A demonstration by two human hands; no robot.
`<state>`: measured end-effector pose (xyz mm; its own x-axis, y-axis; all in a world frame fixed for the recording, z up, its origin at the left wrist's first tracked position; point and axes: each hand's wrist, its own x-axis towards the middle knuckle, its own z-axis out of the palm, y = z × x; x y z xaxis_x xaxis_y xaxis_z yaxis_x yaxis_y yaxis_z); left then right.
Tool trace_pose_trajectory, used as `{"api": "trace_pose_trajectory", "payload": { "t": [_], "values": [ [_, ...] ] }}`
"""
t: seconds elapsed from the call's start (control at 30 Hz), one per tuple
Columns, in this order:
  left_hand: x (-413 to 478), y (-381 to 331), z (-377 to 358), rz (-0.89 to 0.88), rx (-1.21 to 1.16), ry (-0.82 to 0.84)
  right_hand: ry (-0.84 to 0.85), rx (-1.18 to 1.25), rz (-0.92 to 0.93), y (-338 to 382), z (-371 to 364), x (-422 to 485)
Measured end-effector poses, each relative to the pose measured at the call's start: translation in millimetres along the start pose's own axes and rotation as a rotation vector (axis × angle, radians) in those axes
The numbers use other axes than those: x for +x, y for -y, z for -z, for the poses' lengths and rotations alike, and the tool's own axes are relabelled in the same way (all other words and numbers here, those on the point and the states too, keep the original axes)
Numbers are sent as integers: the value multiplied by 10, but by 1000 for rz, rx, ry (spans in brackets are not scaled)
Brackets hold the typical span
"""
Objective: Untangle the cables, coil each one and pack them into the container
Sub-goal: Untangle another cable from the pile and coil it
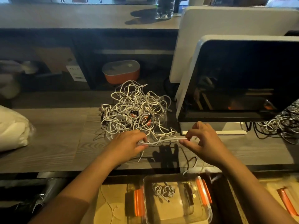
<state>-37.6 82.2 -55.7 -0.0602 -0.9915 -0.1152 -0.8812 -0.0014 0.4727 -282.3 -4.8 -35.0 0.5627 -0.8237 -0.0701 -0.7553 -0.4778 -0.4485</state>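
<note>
Head view: tangled pile of white cables (134,110) sits on the grey wood-grain desk (53,139), about mid-desk, with a few orange and black connector ends showing inside the heap. One white cable strand (163,140) is drawn out of the near edge of the pile and stretched roughly level between the two hands. Left hand (129,143) is closed on the strand's left part, fingers curled over it, knuckles up. Right hand (203,139) pinches the strand's right end between thumb and forefinger; the other fingers are loosely curled. Both hands are just in front of the pile, above the desk surface; their shadow falls on the wood below.

Clear plastic container (200,212) with orange side latches (138,202) lies below the desk's near edge, close to the person, lid off. Inside it lies one small bundle of white cable (163,189); whether it is neatly coiled cannot be told.

To the right of the pile stands a dark monitor with a white frame (242,78). A second heap of mixed white and dark cables (281,125) lies at the far right of the desk. A white plastic bag (11,128) rests at the left edge. Behind the pile, lower down, sits an orange tub with a grey lid (121,73). A clear bottle (164,8) stands on the far counter.
</note>
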Motion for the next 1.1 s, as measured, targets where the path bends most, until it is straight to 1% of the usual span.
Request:
{"api": "trace_pose_trajectory", "payload": {
  "t": [0.03,0.07,0.13,0.2,0.23,0.3,0.37,0.4,0.43,0.47,0.5,0.53,0.57,0.63,0.7,0.73,0.77,0.83,0.87,0.9,1.0,1.07,1.1],
  "values": [
    [-13,-55,4,14,-30,-11,6,-45,10,-10,4,4],
    [-18,-118,16,39,-71,-18,-5,-30,17,-7,3,6],
    [-2,-190,29,102,-190,-10,-60,67,26,12,-7,0],
    [28,-257,65,157,-374,44,-100,123,30,29,-25,12],
    [28,-296,72,166,-535,92,-95,150,16,45,-46,18],
    [5,-420,65,168,-978,179,-59,225,-49,99,-117,37],
    [-32,-534,67,121,-1339,140,8,258,-110,182,-197,48],
    [-45,-601,86,65,-1452,117,80,261,-118,233,-235,43],
    [-39,-641,95,-1,-1495,101,174,271,-108,301,-261,28],
    [-30,-702,122,-70,-1476,91,273,278,-83,388,-280,6],
    [-13,-752,128,-112,-1407,57,353,272,-39,490,-294,-23],
    [11,-802,142,-122,-1342,-3,410,254,12,596,-308,-54],
    [48,-844,148,-93,-1297,-81,444,237,61,687,-335,-83],
    [108,-891,183,15,-1254,-243,449,231,121,831,-397,-132],
    [154,-855,213,54,-1218,-375,434,237,138,920,-419,-171],
    [163,-815,227,43,-1102,-429,418,235,145,940,-417,-185],
    [167,-770,239,36,-910,-464,390,241,155,954,-400,-193],
    [178,-694,229,68,-427,-454,322,266,184,973,-342,-194],
    [178,-663,218,81,-254,-440,300,275,198,981,-303,-190],
    [185,-631,193,73,-151,-428,291,276,205,981,-265,-190],
    [186,-497,143,41,-24,-350,330,209,203,920,-136,-203],
    [164,-381,122,90,16,-263,319,131,194,828,-33,-198],
    [137,-337,119,121,2,-226,284,103,178,781,22,-188]
  ]
}}
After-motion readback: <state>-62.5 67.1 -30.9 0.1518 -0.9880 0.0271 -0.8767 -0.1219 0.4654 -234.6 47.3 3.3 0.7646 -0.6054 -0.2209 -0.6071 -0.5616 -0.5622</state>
